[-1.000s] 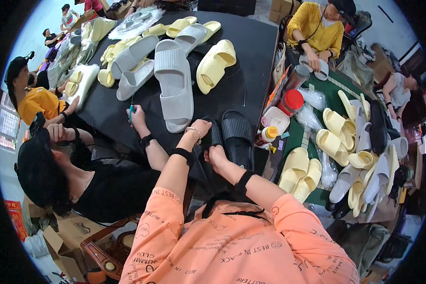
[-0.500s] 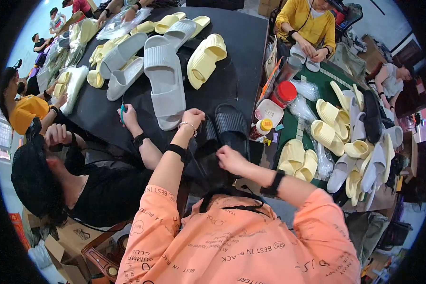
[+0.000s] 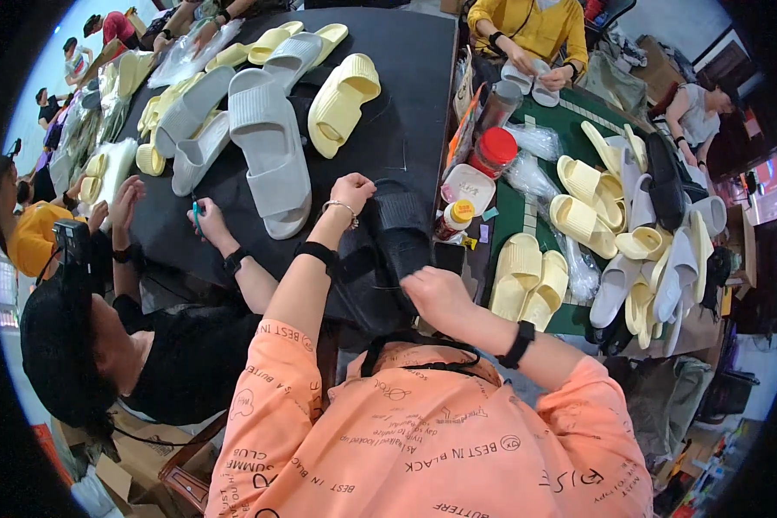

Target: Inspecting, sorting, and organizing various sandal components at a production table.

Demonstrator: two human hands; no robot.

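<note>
Two black slippers (image 3: 401, 217) lie side by side on the dark table (image 3: 380, 60) in front of me; the left one is partly hidden by my left forearm. My left hand (image 3: 351, 190) is closed in a pinch by the far end of the left slipper. Near the heel of the right slipper, my right hand (image 3: 438, 292) is closed too, its fingertips against or just over the slipper's edge. What either pinch holds is too small to make out. Beyond my left arm lie a large grey slipper (image 3: 272, 164) and a pale yellow slipper (image 3: 344, 104).
On my left, a person in black holds a teal-handled tool (image 3: 197, 217). Grey and yellow slippers cover the far left tabletop. To the right stand a red-lidded jar (image 3: 494, 151), a yellow-capped bottle (image 3: 455, 217) and a green mat (image 3: 527, 207) with piled slippers. Someone in yellow sits beyond.
The view has shifted, moving the table leftward in the picture. My left hand stays pinched near the slippers' far end; my right hand now sits closer to the right slipper's heel edge.
</note>
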